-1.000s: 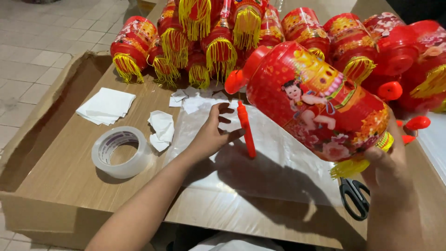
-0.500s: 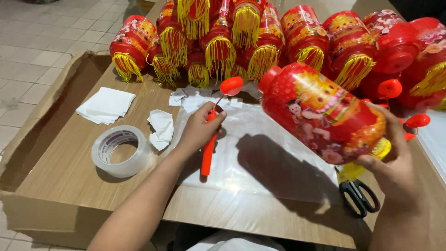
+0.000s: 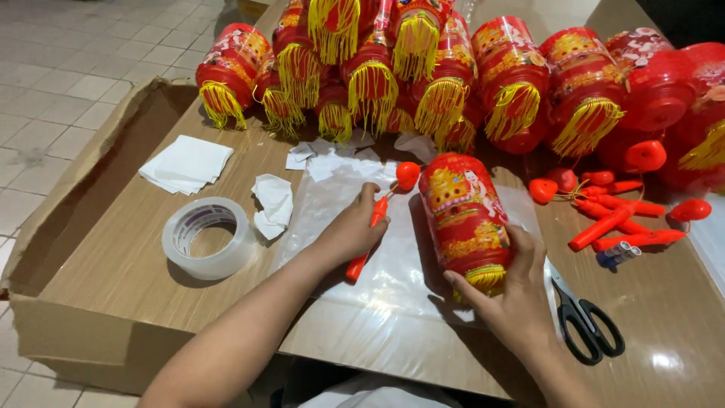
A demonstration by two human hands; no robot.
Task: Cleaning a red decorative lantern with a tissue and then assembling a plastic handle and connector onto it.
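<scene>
Head view: the right hand (image 3: 521, 298) cups the lower end of a red lantern (image 3: 464, 215), fingers curled round its yellow fringe, thumb on the near side. The lantern lies on its side on a clear plastic sheet (image 3: 393, 302) near the middle of the desk (image 3: 121, 264), its top pointing to the far edge. It looks light and hollow — a thin printed shell that would likely dent under a hard squeeze, so the stiffer end rims seem the safest places to grip. The left hand (image 3: 351, 230) pinches an orange stick handle (image 3: 370, 238), stiff and slim, joined by a thin wire to the lantern's top.

The desk is smooth wood-look board — the plastic on it looks slippery. Toward the left edge sit a roll of clear tape (image 3: 208, 238) and folded white tissues (image 3: 185, 162). Black scissors (image 3: 585, 321) lie by the right hand, loose orange handles (image 3: 612, 219) beyond. Finished lanterns (image 3: 423, 68) crowd the far edge. A cardboard box (image 3: 68, 189) wraps the left corner; the floor is pale tile.
</scene>
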